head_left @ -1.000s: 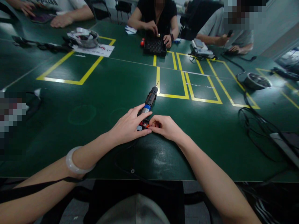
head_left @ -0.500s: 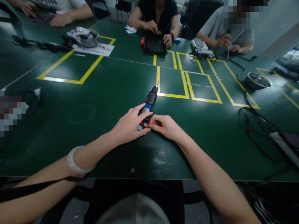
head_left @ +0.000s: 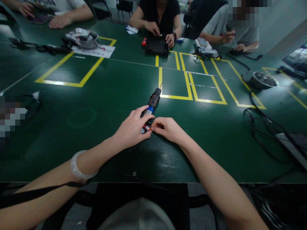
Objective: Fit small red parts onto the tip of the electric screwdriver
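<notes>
An electric screwdriver lies on the green table, its thin bit pointing away from me. Behind the black front part come a blue ring and a silver section, and small red, grey and orange parts show at the rear end. My left hand is laid over the body from the left, thumb and fingers around it, and covers much of it. At the rear end my right hand is closed in a pinch, fingertips on a small orange part whose kind I cannot make out.
Yellow tape frames mark the table. A metal bowl on paper stands back left, another round metal bowl at right, near tangled black cables. Across the table, a co-worker's hands are at a black tray; other people sit alongside.
The whole view has shifted slightly. Both hands keep almost the same place on the screwdriver, the right one still pinching at its rear end.
</notes>
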Action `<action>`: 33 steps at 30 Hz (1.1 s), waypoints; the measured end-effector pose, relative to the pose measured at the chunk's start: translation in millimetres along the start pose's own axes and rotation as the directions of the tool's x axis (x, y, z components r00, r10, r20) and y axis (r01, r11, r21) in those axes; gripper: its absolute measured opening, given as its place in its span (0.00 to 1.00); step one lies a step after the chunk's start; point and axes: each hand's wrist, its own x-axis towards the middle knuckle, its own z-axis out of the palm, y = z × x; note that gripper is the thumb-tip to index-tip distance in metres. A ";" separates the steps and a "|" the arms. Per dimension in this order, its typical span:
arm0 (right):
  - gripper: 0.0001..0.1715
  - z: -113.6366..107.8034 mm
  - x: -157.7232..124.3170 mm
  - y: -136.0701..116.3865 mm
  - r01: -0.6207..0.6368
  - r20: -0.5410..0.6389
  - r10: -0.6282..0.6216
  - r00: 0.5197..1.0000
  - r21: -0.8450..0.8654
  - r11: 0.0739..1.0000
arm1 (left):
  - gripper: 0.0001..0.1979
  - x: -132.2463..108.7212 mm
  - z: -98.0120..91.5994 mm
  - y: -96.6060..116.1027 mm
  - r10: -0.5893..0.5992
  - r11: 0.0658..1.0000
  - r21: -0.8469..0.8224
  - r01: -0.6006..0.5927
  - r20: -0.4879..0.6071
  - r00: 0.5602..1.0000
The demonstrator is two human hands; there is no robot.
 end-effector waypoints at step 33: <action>0.07 1.1 2.5 3.4 0.056 -0.087 -0.060 0.994 -0.045 0.997 | 0.48 -24.4 -95.9 -299.2 -0.543 0.764 0.341 0.548 -0.120 0.831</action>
